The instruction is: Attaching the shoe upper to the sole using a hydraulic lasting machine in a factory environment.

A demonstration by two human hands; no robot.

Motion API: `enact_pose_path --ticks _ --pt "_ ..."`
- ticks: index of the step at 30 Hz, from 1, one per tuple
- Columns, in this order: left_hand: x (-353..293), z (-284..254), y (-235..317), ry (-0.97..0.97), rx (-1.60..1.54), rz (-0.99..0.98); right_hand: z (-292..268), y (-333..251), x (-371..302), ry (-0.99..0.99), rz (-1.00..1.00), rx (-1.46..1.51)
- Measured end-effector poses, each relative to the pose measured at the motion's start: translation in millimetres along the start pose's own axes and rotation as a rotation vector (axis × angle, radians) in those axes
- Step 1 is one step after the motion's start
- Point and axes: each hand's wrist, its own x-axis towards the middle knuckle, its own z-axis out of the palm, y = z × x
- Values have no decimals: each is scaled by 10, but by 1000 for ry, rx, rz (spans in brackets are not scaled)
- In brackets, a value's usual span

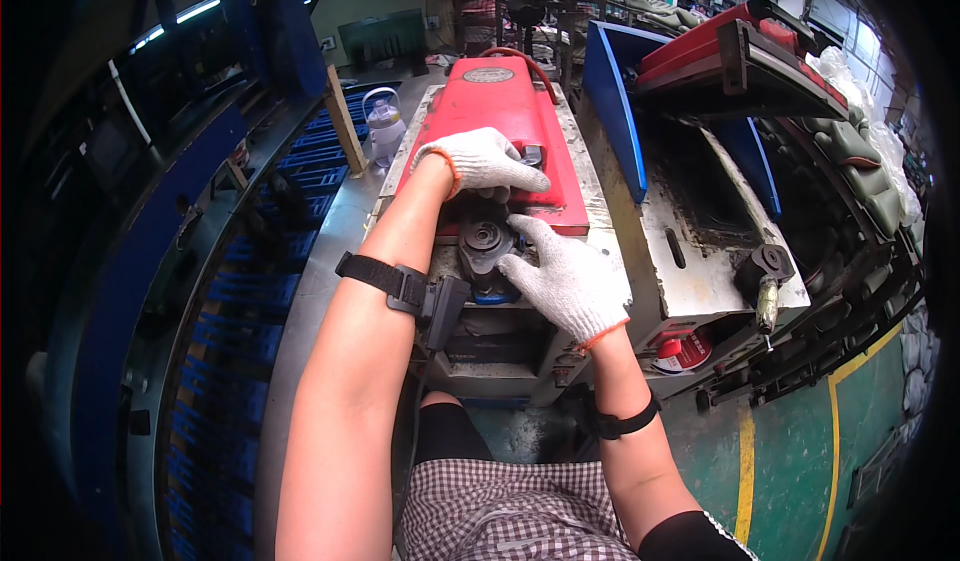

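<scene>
Dark round fitting [484,238], one, mounted at the near end of a red-covered machine. Its ringed face is turned upward; the body is seen nearly end-on, so its long axis cannot be told. The fitting is placed between the two gloved grips, below the left and just left of the right. Right grip [572,279]: thumb and forefinger parted, set at the fitting's right edge. Left grip [482,161]: fingers curled, thumb extended; whether anything is held beneath cannot be told. The fitting's far side is partly hidden by it. Red cover [490,101], long axis run away from the person; a small metal block [533,155] is set on it beside the left thumb. To the left, a clear handled bottle [384,129] is stood on the grey bench [318,276]. To the right, an upright blue panel [613,111] and a second dark fitting [766,264] are seen.
</scene>
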Motion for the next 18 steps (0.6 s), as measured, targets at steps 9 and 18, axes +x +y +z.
enact_pose_path --ticks 9,18 --pt "-14 4 6 0 14 2 -4 -6 -12 9 -15 -2" --pt "-7 3 2 1 22 4 -4 3 -1 -10 -11 12"
